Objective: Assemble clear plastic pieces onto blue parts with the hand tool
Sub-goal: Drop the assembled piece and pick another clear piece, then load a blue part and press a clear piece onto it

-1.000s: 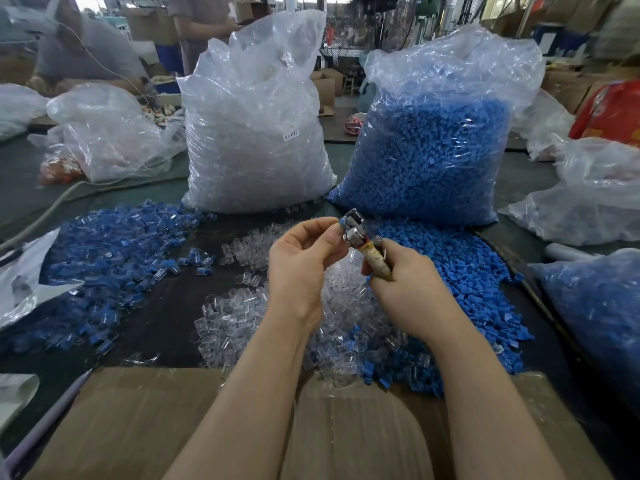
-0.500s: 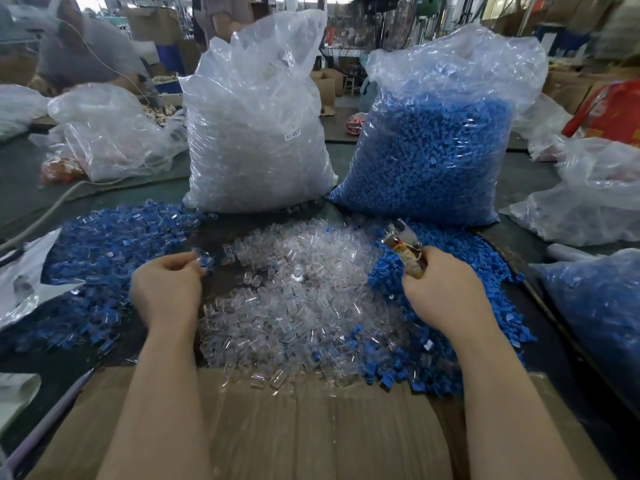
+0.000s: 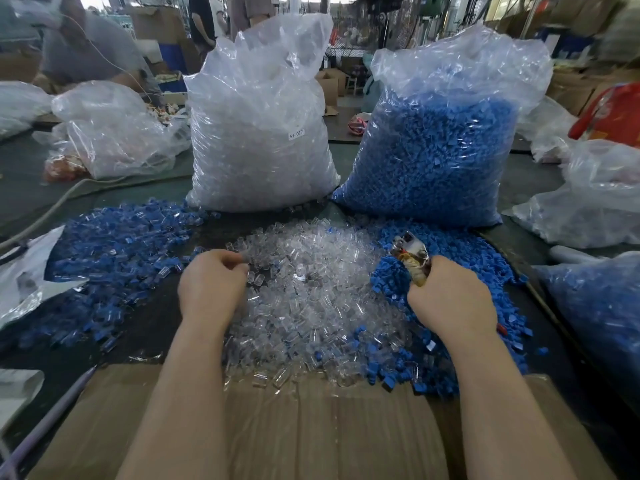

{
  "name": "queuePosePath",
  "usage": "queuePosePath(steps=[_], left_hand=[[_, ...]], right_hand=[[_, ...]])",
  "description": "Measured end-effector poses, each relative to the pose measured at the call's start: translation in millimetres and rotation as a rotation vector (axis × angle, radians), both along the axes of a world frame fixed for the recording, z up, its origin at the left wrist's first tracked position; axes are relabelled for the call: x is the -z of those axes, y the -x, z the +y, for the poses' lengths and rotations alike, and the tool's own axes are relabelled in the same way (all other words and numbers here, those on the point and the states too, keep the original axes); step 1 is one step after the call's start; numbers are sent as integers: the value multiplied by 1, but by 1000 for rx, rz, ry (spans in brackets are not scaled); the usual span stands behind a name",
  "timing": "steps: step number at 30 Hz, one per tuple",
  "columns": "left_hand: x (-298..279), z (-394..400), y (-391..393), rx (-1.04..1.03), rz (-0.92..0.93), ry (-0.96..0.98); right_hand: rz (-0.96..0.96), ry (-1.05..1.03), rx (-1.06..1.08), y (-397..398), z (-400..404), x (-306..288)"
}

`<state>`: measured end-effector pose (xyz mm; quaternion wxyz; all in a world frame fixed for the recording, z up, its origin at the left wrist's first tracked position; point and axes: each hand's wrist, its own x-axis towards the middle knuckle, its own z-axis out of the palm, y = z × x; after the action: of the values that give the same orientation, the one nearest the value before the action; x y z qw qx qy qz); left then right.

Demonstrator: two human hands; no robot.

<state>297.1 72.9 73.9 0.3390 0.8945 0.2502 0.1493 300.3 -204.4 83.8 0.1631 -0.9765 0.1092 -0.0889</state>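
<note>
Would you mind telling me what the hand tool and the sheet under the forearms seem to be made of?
The hand tool looks like bare metal at the head, shiny and reflective; its handle appears wrapped in worn yellowish tape or cloth, hard to tell. The sheet looks like brown corrugated cardboard, matte, with faint ribbing.

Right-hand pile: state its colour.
Blue; the pile shows plainly in the head view, under the right hand gripping the tool.

"SJ-017" label on clear-pieces bag
</note>
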Motion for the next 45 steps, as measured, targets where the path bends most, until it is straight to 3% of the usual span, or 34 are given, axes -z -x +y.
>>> queuePosePath(steps=[3,6,17,26,33,40,45], left_hand=[[0,-10,-3,59,144,-167],[0,-13,-3,54,180,-138],[0,-12,-1,29,74,67],[-4,-23,0,80,-92,17],[-19,-50,2,234,-247,406],[-29,-83,5,371,-179,792],[-31,-104,9,441,-176,888]], right_hand=[[32,27,10,1,1,2],[71,42,8,1,4,4],[64,54,20,1,5,5],[9,35,43,2,5,7],[31,22,35,1,5,6],[-94,-15,22,-2,3,2],[-205,-291,-108,-3,8,-9]])
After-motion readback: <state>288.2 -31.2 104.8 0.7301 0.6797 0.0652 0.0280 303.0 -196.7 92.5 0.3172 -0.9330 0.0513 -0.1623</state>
